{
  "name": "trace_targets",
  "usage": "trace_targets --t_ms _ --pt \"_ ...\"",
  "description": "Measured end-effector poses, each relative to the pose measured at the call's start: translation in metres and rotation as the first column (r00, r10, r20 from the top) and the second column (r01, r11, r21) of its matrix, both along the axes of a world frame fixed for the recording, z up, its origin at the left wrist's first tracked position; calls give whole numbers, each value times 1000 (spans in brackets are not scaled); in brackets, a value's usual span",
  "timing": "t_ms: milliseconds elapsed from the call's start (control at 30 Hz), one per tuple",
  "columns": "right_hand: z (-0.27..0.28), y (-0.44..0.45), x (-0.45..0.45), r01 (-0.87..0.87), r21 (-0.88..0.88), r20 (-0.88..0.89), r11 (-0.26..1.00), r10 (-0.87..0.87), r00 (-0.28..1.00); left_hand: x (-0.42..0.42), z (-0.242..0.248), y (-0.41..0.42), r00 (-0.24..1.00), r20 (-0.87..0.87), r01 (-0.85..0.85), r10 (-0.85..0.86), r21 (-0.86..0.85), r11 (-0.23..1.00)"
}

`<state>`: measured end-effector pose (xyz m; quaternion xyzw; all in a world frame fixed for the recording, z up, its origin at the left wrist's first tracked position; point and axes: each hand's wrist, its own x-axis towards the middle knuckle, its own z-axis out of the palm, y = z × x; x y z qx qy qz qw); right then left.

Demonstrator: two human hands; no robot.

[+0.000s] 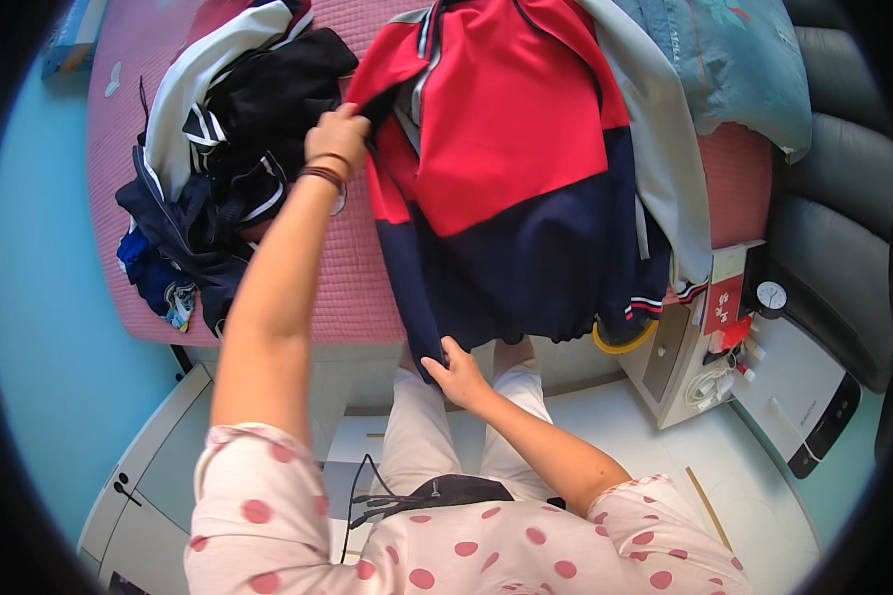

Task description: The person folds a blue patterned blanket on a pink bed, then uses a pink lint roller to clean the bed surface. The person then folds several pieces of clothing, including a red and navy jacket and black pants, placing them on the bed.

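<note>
A red, navy and grey zip-up jacket (521, 149) lies spread over the near edge of a bed with a pink quilted cover (342, 282). My left hand (340, 137) grips the jacket's red left side, near the shoulder, and the fingertips are partly hidden by the cloth. The lower left corner of the navy part hangs past the bed edge, pinched between the thumb and fingers of my right hand (458, 375). One grey sleeve (662, 134) with a striped cuff runs down the jacket's right side.
Black, white and navy clothes (268, 97) lie heaped on the bed at left, with a blue printed garment (152, 279) beside them. A teal bedding bundle (744, 67) sits at upper right. Below it stand a nightstand (662, 357) with cables, a small clock (771, 295) and a grey padded headboard (826, 171).
</note>
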<state>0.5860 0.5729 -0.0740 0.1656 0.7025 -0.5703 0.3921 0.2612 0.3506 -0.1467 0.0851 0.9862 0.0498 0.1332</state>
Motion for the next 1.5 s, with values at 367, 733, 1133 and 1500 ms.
trace_targets --t_ms 367,733,1133,1500 --pt "51 291 -88 311 453 -369 835 -141 919 -83 90 134 883 -451 207 131 624 753" --pt "-70 94 77 282 357 73 891 -327 942 135 -42 64 365 812 -876 455 465 -128" --pt "-48 -71 56 216 -526 286 823 -69 956 92 72 -154 537 531 -804 655 558 206" --pt "-78 148 121 681 437 105 587 -786 610 -57 21 2 998 -7 -48 57 445 894"
